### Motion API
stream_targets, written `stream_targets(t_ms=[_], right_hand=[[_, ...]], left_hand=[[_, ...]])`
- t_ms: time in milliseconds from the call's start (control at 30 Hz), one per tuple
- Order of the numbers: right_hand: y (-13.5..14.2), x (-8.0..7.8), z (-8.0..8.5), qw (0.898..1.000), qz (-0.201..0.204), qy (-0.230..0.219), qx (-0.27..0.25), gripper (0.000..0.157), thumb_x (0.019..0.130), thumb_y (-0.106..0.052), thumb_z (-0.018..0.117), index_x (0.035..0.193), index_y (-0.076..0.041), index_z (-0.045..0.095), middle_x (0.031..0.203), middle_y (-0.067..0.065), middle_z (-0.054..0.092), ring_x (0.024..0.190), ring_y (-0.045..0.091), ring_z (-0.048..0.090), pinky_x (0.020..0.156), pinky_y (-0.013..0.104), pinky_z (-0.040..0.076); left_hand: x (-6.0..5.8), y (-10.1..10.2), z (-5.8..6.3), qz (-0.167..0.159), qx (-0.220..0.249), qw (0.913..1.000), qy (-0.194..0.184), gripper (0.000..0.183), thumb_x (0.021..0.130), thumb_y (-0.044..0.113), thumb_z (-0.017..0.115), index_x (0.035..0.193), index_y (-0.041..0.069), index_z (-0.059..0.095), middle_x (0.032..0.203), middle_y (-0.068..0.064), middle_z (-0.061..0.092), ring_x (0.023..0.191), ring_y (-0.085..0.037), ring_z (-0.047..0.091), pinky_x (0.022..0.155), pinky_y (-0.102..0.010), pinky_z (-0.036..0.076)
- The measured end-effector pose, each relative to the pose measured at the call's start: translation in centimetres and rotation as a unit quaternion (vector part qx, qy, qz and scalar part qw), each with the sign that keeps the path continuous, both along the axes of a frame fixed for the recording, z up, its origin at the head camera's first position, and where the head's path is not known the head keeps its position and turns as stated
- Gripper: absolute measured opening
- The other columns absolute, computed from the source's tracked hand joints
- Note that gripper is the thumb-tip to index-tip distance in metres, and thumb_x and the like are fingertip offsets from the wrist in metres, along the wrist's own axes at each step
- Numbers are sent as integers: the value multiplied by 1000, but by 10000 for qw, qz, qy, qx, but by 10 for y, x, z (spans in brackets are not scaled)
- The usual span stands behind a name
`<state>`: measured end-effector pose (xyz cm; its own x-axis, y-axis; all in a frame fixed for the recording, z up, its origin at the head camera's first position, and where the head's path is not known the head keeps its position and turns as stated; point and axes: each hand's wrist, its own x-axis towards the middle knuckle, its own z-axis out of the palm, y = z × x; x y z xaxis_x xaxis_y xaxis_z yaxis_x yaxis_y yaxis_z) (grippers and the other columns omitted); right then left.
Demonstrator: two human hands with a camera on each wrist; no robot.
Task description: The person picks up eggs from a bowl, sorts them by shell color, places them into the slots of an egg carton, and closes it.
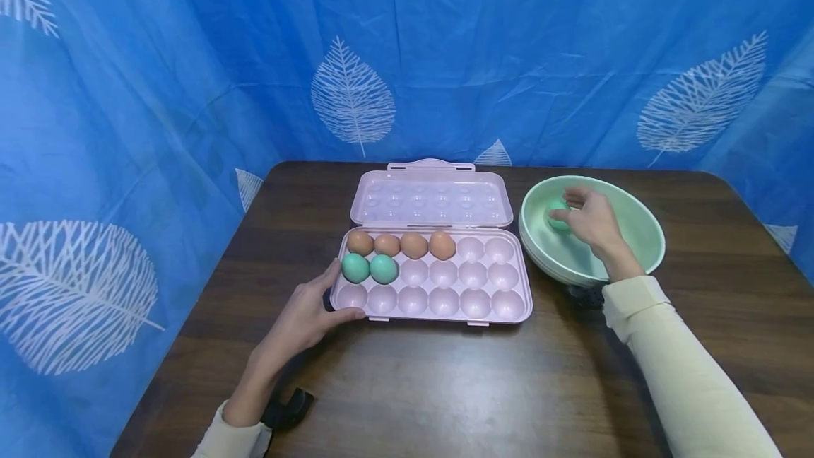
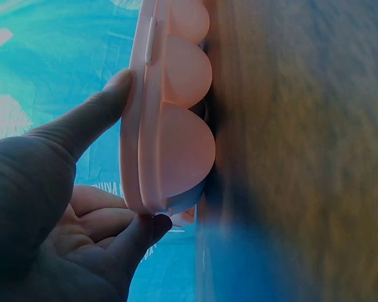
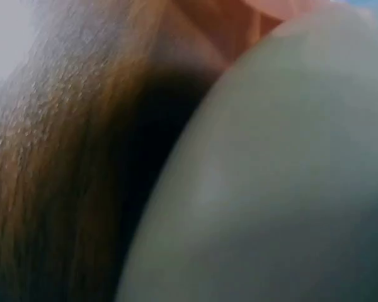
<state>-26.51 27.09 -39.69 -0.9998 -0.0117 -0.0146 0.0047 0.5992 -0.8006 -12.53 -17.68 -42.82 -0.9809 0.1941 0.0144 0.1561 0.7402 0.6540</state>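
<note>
Here our left hand (image 1: 308, 312) grips the carton (image 1: 473, 276); our right hand (image 1: 593, 218) (hold unclear), if loose, could drop the green egg (image 1: 555, 206) in the right bowl (image 1: 641, 232).

Eggs (image 1: 414, 245) in carton (image 1: 443, 301) (mostly left), bowl (image 1: 626, 218) right, curtain (image 1: 540, 55) behind

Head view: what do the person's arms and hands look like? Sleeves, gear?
Pale cream fabric right sleeve, long, ending in a turned-back cuff; matching left sleeve, cut off by the frame edge. Bare, ungloved left hand and right hand. Curved black object beside the left sleeve; dark object below the right cuff, partly hidden.
</note>
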Motion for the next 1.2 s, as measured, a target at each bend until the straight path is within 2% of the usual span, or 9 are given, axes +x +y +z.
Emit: stream_targets(t_ms=[167, 333, 700, 900, 1200], right_hand=[[-3, 0, -5, 9995, 263, -181, 80, 67, 89, -3, 67, 142, 19, 32, 138, 38, 44, 131, 50, 41, 107, 56, 36], [-8, 0, -7, 9973, 487, -355, 408, 67, 89, -4, 67, 142, 18, 33, 139, 37, 43, 131, 50, 41, 108, 56, 35], [-12, 2, -10, 9941, 497, -542, 791, 61, 91, -8, 66, 140, 16, 39, 137, 36, 45, 127, 49, 44, 105, 57, 39], [-6, 4, -10, 9949, 443, -395, 815, 60, 90, -10, 68, 138, 16, 42, 135, 36, 48, 125, 49, 46, 102, 56, 41], [-3, 9, -4, 9979, 180, 155, 597, 56, 88, -10, 72, 134, 13, 50, 131, 34, 53, 120, 47, 51, 96, 54, 45]], left_hand=[[-1, 1, 0, 21, -9, 10000, -7, 105, 76, 46, 83, 154, 2, 28, 156, -17, 31, 140, -36, 35, 107, -48, 36], [-1, 1, 0, 14, -25, 10000, -15, 105, 76, 46, 83, 154, 2, 28, 156, -17, 31, 140, -36, 35, 107, -48, 36], [0, 1, -1, 4, 12, 10000, 26, 105, 76, 47, 83, 154, 3, 28, 156, -17, 31, 140, -36, 35, 107, -49, 36], [1, 2, -1, 17, 18, 10000, 0, 106, 75, 47, 83, 154, 3, 28, 156, -17, 31, 140, -36, 35, 107, -48, 37], [1, 1, 0, 28, 0, 10000, -18, 105, 76, 46, 83, 154, 2, 28, 156, -18, 30, 140, -36, 34, 107, -49, 36]])
